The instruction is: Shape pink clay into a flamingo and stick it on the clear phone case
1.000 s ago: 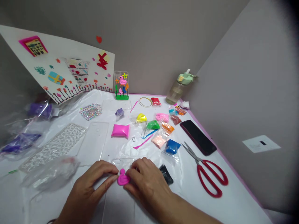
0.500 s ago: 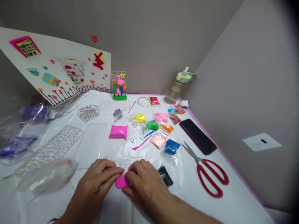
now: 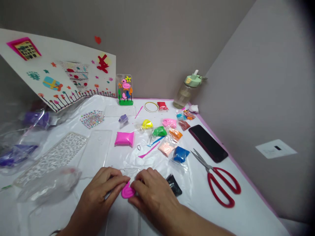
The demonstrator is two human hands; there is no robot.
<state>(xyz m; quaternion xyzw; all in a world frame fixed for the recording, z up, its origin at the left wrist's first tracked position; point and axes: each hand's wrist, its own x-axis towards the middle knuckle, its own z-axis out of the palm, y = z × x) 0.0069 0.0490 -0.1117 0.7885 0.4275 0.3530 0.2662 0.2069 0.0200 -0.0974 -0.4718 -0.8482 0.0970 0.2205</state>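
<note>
A small magenta clay bird shape [image 3: 127, 191] lies on a clear phone case [image 3: 123, 218] near the front of the table. My left hand [image 3: 104, 188] pinches the upper left end of the clay with thumb and forefinger. From the other side, my right hand [image 3: 154, 193] has its thumb and fingers closed on the clay's right edge. Just right of that hand lies a black clay packet [image 3: 174, 185]. Beyond the hands are a pink clay packet [image 3: 124, 139] and a magenta modelling tool [image 3: 149, 150].
Red-handled scissors [image 3: 216, 180] and a phone [image 3: 208, 143] lie at the right. Several clay packets, such as a blue one [image 3: 181, 154], spread over the middle. A bottle [image 3: 187, 90] and a decorated case [image 3: 125, 89] stand at the back; a lattice sheet [image 3: 52, 157] lies left.
The view has shifted very slightly. Both hands keep nearly the same position on the magenta clay, and nothing else has visibly moved.
</note>
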